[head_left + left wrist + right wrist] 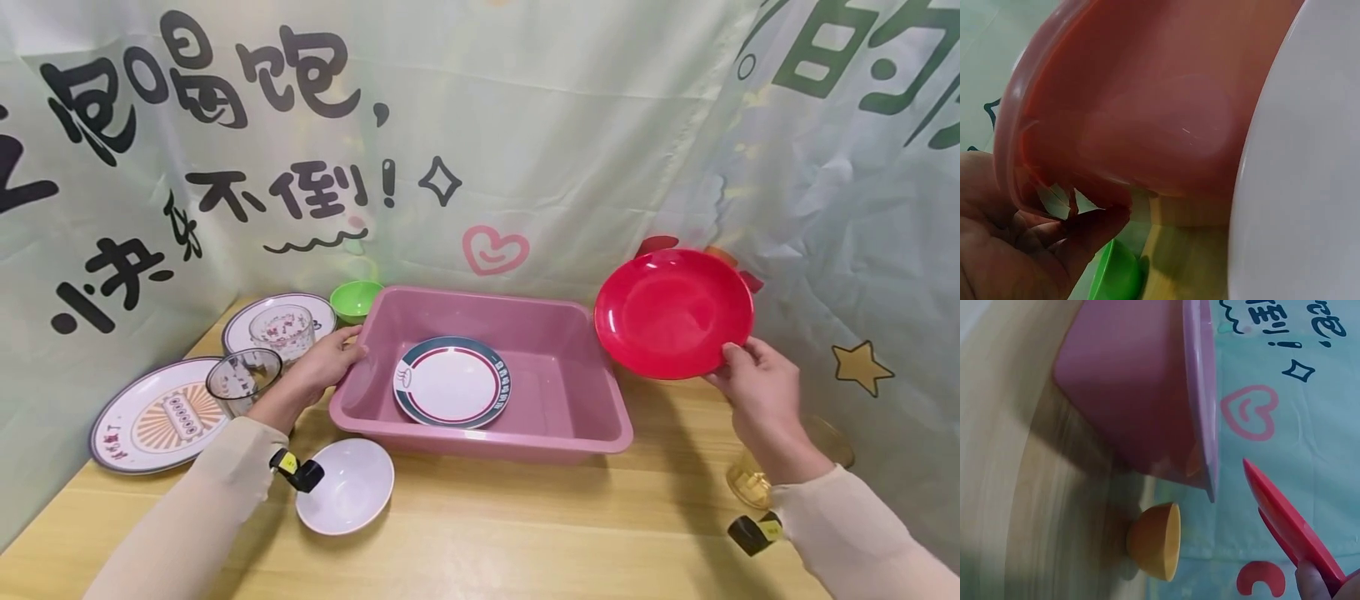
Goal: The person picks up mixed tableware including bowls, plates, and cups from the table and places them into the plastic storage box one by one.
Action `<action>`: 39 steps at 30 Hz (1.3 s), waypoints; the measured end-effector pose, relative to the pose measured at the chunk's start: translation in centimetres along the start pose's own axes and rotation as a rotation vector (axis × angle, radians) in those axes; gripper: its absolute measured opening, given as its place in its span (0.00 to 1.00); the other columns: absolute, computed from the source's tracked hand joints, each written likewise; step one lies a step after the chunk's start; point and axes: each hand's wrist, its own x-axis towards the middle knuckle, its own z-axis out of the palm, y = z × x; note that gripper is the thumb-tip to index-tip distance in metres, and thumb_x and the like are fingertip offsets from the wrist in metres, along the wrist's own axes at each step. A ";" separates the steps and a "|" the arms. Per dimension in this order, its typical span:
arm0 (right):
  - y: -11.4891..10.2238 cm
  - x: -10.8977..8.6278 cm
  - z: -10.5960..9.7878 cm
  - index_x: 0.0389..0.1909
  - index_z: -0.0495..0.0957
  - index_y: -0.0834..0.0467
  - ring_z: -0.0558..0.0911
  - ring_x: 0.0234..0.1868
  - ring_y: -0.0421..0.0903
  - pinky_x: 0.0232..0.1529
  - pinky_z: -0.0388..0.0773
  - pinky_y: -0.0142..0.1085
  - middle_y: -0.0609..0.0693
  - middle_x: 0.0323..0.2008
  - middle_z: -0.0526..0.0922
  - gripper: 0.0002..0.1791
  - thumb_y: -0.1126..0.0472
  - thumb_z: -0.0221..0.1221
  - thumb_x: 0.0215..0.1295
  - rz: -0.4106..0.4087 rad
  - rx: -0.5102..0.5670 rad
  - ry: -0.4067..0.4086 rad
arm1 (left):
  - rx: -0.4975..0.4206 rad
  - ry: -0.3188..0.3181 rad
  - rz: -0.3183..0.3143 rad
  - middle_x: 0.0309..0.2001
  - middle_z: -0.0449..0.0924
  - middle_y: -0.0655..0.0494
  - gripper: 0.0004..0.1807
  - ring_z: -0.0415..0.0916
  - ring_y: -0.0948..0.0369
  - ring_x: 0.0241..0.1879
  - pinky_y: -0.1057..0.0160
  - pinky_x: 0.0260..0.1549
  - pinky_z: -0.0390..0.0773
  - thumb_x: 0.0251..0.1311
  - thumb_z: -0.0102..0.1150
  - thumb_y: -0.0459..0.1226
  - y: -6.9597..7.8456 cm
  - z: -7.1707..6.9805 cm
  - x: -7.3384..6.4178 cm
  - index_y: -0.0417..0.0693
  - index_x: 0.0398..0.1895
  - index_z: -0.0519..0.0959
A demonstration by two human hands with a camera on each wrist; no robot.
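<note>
My left hand (326, 364) grips the left rim of a pink plastic tub (577, 400); the left wrist view shows the thumb and fingers at its edge. Inside the tub, toward its left, lies a white plate (450, 385) with a dark teal band and a red ring. My right hand (761, 392) pinches the edge of a red plate (675, 312), held up tilted by the tub's right end. Seen edge-on in the right wrist view, the red plate (1291, 522) is well above the table. An orange bowl (1155, 540) stands beyond the tub's right end.
Two oval plates (123, 417) with clear glasses (243, 375) on them lie left. A green bowl (356, 300) touches the tub's back left corner; a white bowl (348, 492) sits in front. An amber glass (750, 483) is partly hidden behind my right wrist. Printed cloth (600, 125) hangs behind.
</note>
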 end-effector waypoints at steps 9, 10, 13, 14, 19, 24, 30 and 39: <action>-0.1 0.2 1.2 0.73 0.59 0.64 0.84 0.31 0.38 0.35 0.82 0.29 0.47 0.37 0.79 0.32 0.58 0.54 0.72 0.026 0.037 0.000 | 0.131 0.013 0.007 0.60 0.70 0.31 0.30 0.73 0.46 0.55 0.56 0.51 0.76 0.70 0.42 0.33 0.6 0.1 0.3 0.29 0.73 0.53; -0.1 0.2 1.2 0.73 0.59 0.64 0.84 0.31 0.38 0.35 0.82 0.29 0.47 0.38 0.78 0.32 0.58 0.55 0.72 0.031 0.032 -0.001 | 0.139 0.014 0.006 0.60 0.71 0.32 0.30 0.73 0.47 0.55 0.55 0.51 0.76 0.70 0.43 0.33 0.6 0.1 0.3 0.30 0.73 0.54; -0.1 0.2 1.4 0.73 0.60 0.63 0.84 0.32 0.38 0.36 0.82 0.29 0.48 0.39 0.78 0.32 0.57 0.55 0.72 0.036 0.026 -0.005 | 0.153 0.013 -0.003 0.59 0.72 0.34 0.30 0.73 0.48 0.53 0.55 0.49 0.76 0.69 0.44 0.35 0.8 0.2 0.2 0.32 0.72 0.56; -0.1 0.2 1.5 0.73 0.60 0.63 0.84 0.32 0.38 0.36 0.82 0.29 0.48 0.40 0.78 0.32 0.56 0.55 0.72 0.038 0.028 -0.007 | 0.154 0.014 -0.009 0.59 0.73 0.35 0.30 0.73 0.48 0.52 0.55 0.49 0.76 0.69 0.44 0.35 0.8 0.2 0.2 0.33 0.73 0.57; -0.4 0.3 2.2 0.72 0.60 0.63 0.84 0.32 0.38 0.37 0.82 0.29 0.48 0.39 0.78 0.32 0.56 0.54 0.73 0.041 0.037 -0.009 | 0.168 0.041 0.013 0.62 0.70 0.34 0.32 0.70 0.45 0.56 0.49 0.55 0.73 0.68 0.46 0.36 1.3 0.1 0.3 0.34 0.73 0.57; -0.6 0.4 3.0 0.72 0.61 0.62 0.84 0.32 0.38 0.38 0.81 0.28 0.48 0.40 0.78 0.32 0.54 0.55 0.72 0.043 0.013 -0.001 | 0.144 0.040 0.026 0.69 0.59 0.32 0.34 0.59 0.41 0.67 0.44 0.66 0.61 0.70 0.46 0.37 2.0 -0.2 0.4 0.31 0.74 0.52; -0.6 0.4 4.3 0.72 0.62 0.61 0.84 0.34 0.38 0.38 0.81 0.28 0.50 0.46 0.76 0.31 0.53 0.54 0.73 0.049 0.001 -0.011 | 0.145 0.029 0.021 0.72 0.53 0.32 0.35 0.53 0.40 0.70 0.43 0.68 0.56 0.72 0.47 0.39 2.8 -0.4 0.3 0.31 0.75 0.48; -0.8 1.0 6.1 0.69 0.65 0.65 0.84 0.30 0.39 0.37 0.82 0.29 0.49 0.39 0.78 0.29 0.55 0.53 0.73 0.033 0.062 -0.027 | 0.192 0.053 0.035 0.73 0.53 0.35 0.38 0.49 0.40 0.72 0.39 0.68 0.52 0.72 0.47 0.46 5.0 -0.7 0.2 0.38 0.77 0.48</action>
